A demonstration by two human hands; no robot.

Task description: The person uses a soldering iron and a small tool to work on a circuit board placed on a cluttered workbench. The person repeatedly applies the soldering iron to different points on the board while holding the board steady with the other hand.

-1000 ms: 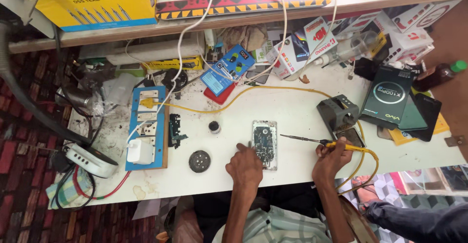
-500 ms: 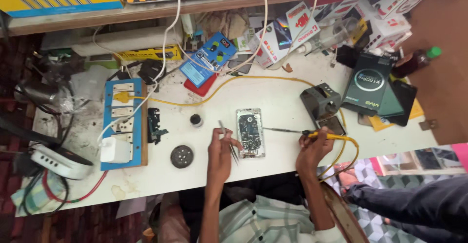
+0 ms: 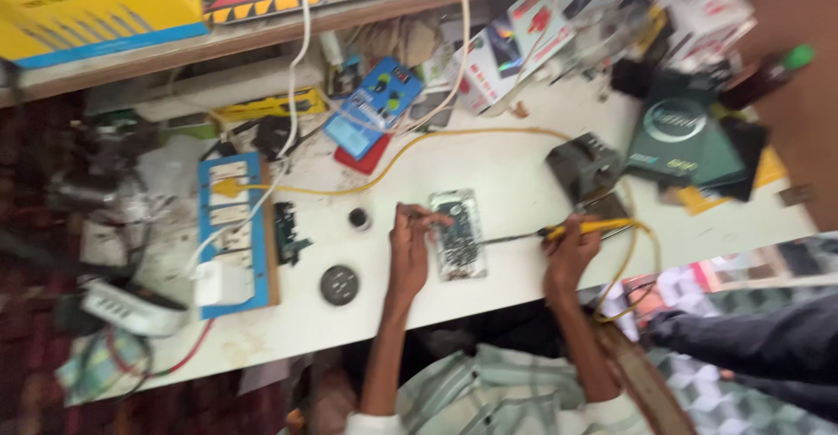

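2 hands meet mid-table: left hand [image 3: 410, 252] pinching tweezers [image 3: 434, 218], right hand [image 3: 569, 252] gripping soldering iron [image 3: 559, 229].

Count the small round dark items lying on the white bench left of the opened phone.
2: a small black pot just left of the left hand, and a larger dark grey disc nearer the bench edge. Clutter may hide more.

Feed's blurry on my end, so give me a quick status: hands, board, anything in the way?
Left hand fingers on opened phone. Right hand grips yellow soldering iron, tip at phone's edge. Small black pot and round disc lie clear, left.
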